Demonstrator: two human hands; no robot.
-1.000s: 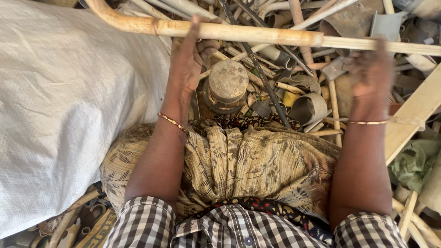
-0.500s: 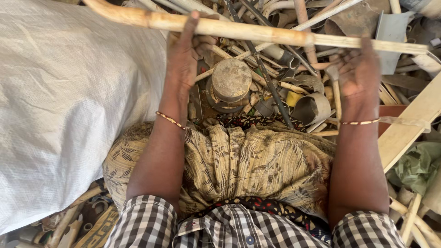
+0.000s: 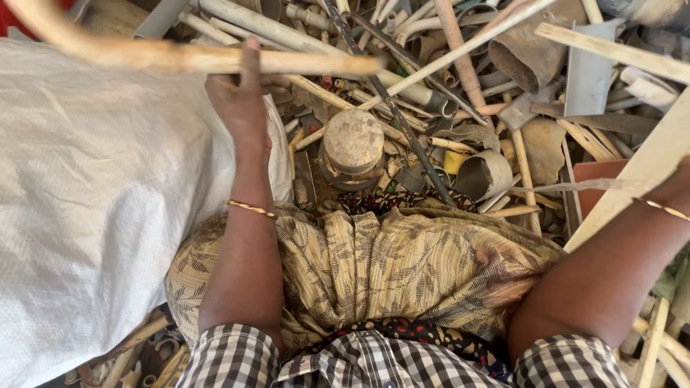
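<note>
Left hand (image 3: 241,97) is closed around a long tan pipe (image 3: 180,57), gripping it near the middle; the pipe runs roughly level across the top left, blurred, above the white woven sack (image 3: 93,208) and the near edge of the scrap pile (image 3: 445,108). Right arm goes out past the right frame edge at the wrist with its gold bangle (image 3: 665,208), so the right hand is off-camera and its grip can't be told. Round dusty cap (image 3: 352,140) sits in the pile just right of the left forearm, above the patterned cloth (image 3: 402,266) on the person's lap.
</note>
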